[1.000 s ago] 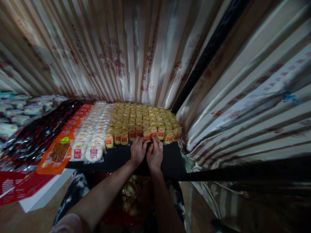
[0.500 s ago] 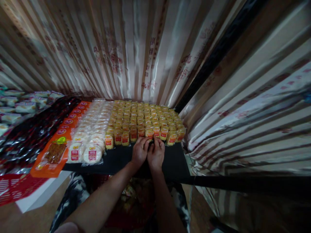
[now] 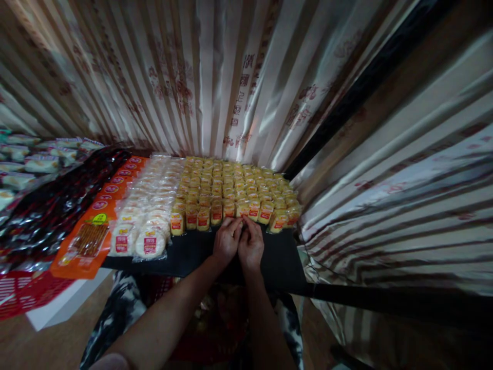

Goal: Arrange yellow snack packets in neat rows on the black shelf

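Small yellow cakes in clear wrappers (image 3: 217, 180) are stood in close rows on the black tabletop (image 3: 188, 252), filling its right part up to the striped curtain (image 3: 215, 77). The far rows are judged to be already set out. The near row, of about 10 cakes, is left uneven: the 3 at its left end and 1 toward its right are placed nearer than those between. Whether anything remains to be added cannot be told; the contents of the dim red basket (image 3: 208, 352) below are lost in shadow.

The 2 hands are held side by side at the near row's middle. By the left hand (image 3: 227, 240) and the right hand (image 3: 251, 245), a red-labelled cake (image 3: 242, 208) is met at its near, lower edge. The fingers are curled, with the tips of both hands brought together there; whether the wrapper is pinched or only touched cannot be told. Both forearms are stretched forward from the near side, the left slanted rightward, the right run nearly straight.
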### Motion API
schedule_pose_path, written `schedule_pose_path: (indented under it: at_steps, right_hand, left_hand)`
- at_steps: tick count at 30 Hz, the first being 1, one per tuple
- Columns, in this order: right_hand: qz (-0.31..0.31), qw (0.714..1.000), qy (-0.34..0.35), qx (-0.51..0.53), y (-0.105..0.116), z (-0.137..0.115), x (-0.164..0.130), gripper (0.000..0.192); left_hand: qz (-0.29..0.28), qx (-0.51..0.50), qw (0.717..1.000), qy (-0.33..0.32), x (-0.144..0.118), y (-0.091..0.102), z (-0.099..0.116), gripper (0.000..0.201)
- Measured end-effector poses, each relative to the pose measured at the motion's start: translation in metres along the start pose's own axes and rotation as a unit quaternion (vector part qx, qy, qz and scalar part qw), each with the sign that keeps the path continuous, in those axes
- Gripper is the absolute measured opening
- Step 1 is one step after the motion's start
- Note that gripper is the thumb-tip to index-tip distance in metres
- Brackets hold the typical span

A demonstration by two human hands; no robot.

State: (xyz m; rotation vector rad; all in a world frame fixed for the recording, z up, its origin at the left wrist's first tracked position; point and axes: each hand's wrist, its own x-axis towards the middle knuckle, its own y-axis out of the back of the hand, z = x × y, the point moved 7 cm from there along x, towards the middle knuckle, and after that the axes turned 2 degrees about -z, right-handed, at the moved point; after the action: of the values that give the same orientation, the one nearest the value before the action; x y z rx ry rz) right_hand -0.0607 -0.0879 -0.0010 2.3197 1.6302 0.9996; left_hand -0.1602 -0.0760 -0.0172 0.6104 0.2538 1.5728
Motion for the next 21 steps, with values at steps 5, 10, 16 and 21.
schedule_pose_path:
  at_steps: [5, 10, 16, 21]
  right_hand:
    - [-0.009, 1.000, 0.007, 0.016, 0.003, -0.004, -0.001, 0.037]
    - [-0.017, 1.000, 0.005, 0.002, 0.015, -0.019, -0.015, 0.035]
    - [-0.107, 0.993, 0.014, 0.047, 0.022, -0.055, -0.079, 0.029]
    - [-0.291, 0.956, 0.018, -0.015, -0.018, -0.050, -0.150, 0.030]
  left_hand:
    - [0.000, 0.017, 1.000, 0.000, -0.003, 0.004, 0.006, 0.032]
    - [-0.020, 0.046, 0.999, -0.015, -0.027, 0.021, 0.026, 0.031]
    - [-0.010, 0.044, 0.999, -0.012, -0.106, 0.060, 0.028, 0.031]
    - [-0.069, 0.067, 0.993, 0.072, -0.173, 0.066, -0.027, 0.026]
